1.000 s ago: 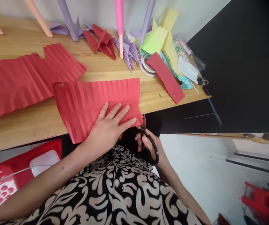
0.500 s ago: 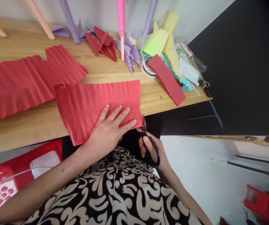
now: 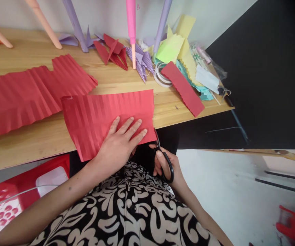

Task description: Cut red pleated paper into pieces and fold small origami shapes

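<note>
The creased red sheet (image 3: 86, 118) overhung the table's (image 3: 42, 140) front edge. My left hand (image 3: 115, 143) lay on it, fingers spread; whether my hidden thumb pinched beneath, I couldn't tell. My right hand (image 3: 177, 171) closed around black scissors (image 3: 170, 164), blades at the sheet's right edge.

Craft corner of some kind; home or classroom, cannot tell. Wooden bench (image 3: 21, 54) set against a pale wall (image 3: 98, 13). On it: pleated red paper (image 3: 21, 99), a folded red paper shape (image 3: 113, 51), yellow-green scraps (image 3: 171, 48), rolls of what looks like tape (image 3: 159, 80). Scissors (image 3: 166, 156) at the edge of a creased red sheet (image 3: 93, 112). Pale, smooth floor (image 3: 209, 191) alongside.
</note>
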Demonstrator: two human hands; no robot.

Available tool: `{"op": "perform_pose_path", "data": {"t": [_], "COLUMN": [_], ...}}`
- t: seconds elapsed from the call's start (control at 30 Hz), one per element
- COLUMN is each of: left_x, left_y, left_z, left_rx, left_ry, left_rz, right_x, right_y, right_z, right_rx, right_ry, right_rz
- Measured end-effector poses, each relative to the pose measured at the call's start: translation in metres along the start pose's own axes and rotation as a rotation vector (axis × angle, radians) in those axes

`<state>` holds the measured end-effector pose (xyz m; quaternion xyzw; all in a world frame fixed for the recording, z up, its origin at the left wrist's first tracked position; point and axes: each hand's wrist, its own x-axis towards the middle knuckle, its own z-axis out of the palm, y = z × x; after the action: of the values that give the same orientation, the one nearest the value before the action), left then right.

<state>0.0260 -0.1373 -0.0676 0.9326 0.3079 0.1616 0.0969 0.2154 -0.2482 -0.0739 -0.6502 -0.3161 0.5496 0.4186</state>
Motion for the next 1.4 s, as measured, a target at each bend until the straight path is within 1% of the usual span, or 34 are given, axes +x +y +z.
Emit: {"op": "perform_pose_path", "data": {"t": [0.1,0.27,0.47,0.77,0.9,1.2,1.4], "left_x": [-0.001,-0.001,-0.001,-0.003,-0.004,-0.003,-0.003], "left_y": [-0.001,-0.003,-0.002,-0.001,-0.001,0.000,0.000], "left_z": [0.000,-0.003,-0.007,-0.003,-0.003,-0.004,-0.004], "left_rx": [0.006,0.001,0.006,0.020,0.007,-0.005,-0.015], "left_ry": [-0.002,-0.013,-0.028,-0.042,-0.044,-0.038,-0.034], "left_rz": [0.010,0.015,0.030,0.033,0.037,0.056,0.048], "right_x": [0.002,0.007,0.011,0.007,0.009,0.017,0.014], "right_y": [0.001,0.002,0.000,0.003,0.001,-0.013,-0.019], "right_z": [-0.002,-0.008,-0.010,-0.015,-0.013,-0.010,-0.005], "right_rx": [0.037,0.090,0.088,0.120,0.089,-0.072,-0.201], "right_ry": [-0.026,-0.118,-0.135,-0.169,-0.194,-0.165,-0.090], "right_rz": [-0.014,-0.062,-0.041,-0.055,-0.070,-0.103,-0.118]}}
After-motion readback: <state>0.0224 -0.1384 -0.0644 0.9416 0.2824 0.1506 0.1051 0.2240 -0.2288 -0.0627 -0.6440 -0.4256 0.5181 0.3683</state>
